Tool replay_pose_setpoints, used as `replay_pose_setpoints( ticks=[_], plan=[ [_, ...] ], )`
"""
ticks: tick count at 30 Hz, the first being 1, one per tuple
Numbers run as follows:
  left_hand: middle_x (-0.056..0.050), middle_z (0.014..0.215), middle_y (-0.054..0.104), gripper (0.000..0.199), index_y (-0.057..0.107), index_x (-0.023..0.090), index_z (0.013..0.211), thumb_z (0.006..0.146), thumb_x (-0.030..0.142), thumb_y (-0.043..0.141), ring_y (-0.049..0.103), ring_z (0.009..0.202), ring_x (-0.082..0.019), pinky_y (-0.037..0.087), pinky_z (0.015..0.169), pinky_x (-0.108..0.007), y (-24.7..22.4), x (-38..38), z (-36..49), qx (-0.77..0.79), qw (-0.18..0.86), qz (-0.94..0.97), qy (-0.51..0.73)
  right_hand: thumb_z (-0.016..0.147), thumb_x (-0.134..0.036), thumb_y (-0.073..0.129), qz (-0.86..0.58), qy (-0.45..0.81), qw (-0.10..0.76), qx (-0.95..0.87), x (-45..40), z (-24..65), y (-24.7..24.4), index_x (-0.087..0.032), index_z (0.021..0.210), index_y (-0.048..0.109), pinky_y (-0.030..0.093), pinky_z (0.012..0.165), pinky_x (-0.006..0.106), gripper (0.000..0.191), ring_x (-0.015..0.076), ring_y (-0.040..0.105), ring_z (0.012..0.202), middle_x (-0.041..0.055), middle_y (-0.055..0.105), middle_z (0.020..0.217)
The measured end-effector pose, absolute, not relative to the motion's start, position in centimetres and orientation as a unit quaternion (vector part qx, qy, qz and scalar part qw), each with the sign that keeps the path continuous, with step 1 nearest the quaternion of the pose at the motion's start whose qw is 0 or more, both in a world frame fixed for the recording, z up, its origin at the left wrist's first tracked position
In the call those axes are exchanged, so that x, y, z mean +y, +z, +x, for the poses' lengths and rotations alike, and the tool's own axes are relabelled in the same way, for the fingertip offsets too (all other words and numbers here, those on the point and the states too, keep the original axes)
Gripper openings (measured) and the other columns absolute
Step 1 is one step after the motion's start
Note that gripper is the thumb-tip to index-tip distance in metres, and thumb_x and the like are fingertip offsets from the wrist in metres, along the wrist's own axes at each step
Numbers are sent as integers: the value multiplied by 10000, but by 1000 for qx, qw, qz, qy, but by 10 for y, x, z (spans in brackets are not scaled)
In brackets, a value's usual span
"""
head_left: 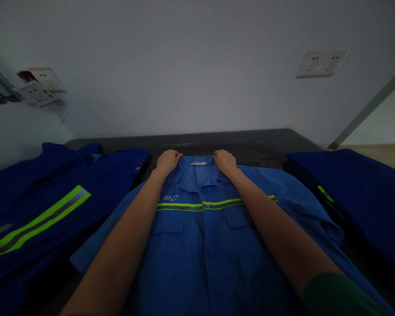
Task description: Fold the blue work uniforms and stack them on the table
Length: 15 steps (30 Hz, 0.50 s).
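A blue short-sleeved work shirt lies spread front side up on a dark table, its collar toward the wall. Yellow-green and grey reflective tape crosses its chest, above two flap pockets. At the collar's left corner, my left hand pinches the fabric between thumb and fingers. My right hand grips the opposite corner of the collar in the same way. Between the hands a small white label shows inside the neck. My forearms cover parts of the chest and sleeves.
Darker blue garments with reflective tape lie on the left. A folded dark blue garment rests at the right. Behind the dark table rises a pale wall with a double socket at right and more sockets at left.
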<state>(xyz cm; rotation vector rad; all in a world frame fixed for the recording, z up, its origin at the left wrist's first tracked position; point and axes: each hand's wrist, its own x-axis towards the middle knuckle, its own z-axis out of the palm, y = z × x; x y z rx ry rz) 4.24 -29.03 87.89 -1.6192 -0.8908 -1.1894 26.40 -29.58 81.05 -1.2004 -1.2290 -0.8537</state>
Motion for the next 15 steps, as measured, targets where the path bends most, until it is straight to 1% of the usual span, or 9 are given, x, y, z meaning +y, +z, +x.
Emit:
replay_pose_setpoints(
  ticks=[4,6,8,10,12,13,15],
  plan=[
    [-110,1036,639,264,685,176,1062,845,278,575,600,973,-222,458,903,-318,882,-297,43,-325,491,-654,-476,943,-329,480,-472,-375,618,-505,-304,260,810,-225,1115,636,481,833,329,255,241,631,1010,116,601,1183],
    [-102,1023,641,244,689,167,1028,808,219,597,598,977,-220,458,892,-308,884,-307,45,-316,493,-676,-447,930,-332,505,-465,-374,627,-501,-314,263,813,-214,1080,652,481,834,324,241,240,631,1009,114,613,1167],
    [-72,957,666,209,709,178,937,745,165,627,612,921,-208,465,837,-274,884,-317,47,-320,479,-727,-375,900,-291,554,-472,-350,615,-527,-322,267,818,-201,1034,674,481,827,308,201,225,643,975,104,659,1092],
    [-31,892,687,218,723,203,863,670,132,652,623,852,-189,461,771,-235,883,-323,49,-332,448,-780,-286,856,-224,604,-480,-296,577,-591,-325,272,821,-184,987,691,492,765,272,162,187,670,836,84,702,958],
    [5,839,698,236,732,229,814,605,134,677,626,796,-176,450,708,-206,880,-323,49,-351,406,-812,-230,830,-166,619,-482,-233,530,-658,-320,274,822,-163,958,697,492,661,230,150,137,653,647,64,711,829],
    [17,807,697,234,732,238,788,579,141,691,625,772,-171,443,680,-197,879,-320,49,-359,387,-819,-223,823,-144,618,-482,-212,512,-679,-315,275,822,-153,948,698,484,616,213,149,118,630,578,55,707,780],
    [30,748,684,210,724,243,731,544,149,713,618,739,-167,433,646,-189,878,-314,48,-364,358,-826,-238,812,-123,620,-484,-200,496,-692,-306,274,821,-142,932,699,469,574,193,145,99,602,525,45,698,735]
  ],
)
